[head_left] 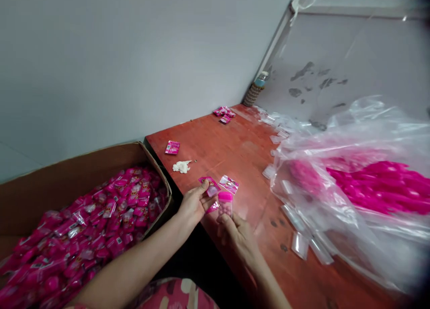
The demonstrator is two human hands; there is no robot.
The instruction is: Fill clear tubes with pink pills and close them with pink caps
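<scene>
My left hand [195, 203] pinches a small pink printed packet [212, 189] over the near edge of the red table. Just to its right, my right hand [238, 237] is closed on a small clear container [225, 205] with a pink cap and small pink pieces inside. The container's top is beside the packet. Another printed packet [229, 184] lies flat on the table just beyond my hands, and part of one more shows below my left fingers.
An open cardboard box [156, 165] full of pink packets stands at the left. A large plastic bag [312, 148] of pink pieces lies at the right, beside clear sleeves [300, 245]. White material [182, 166], pink packets [224, 113] and a bottle [255, 89] are farther back.
</scene>
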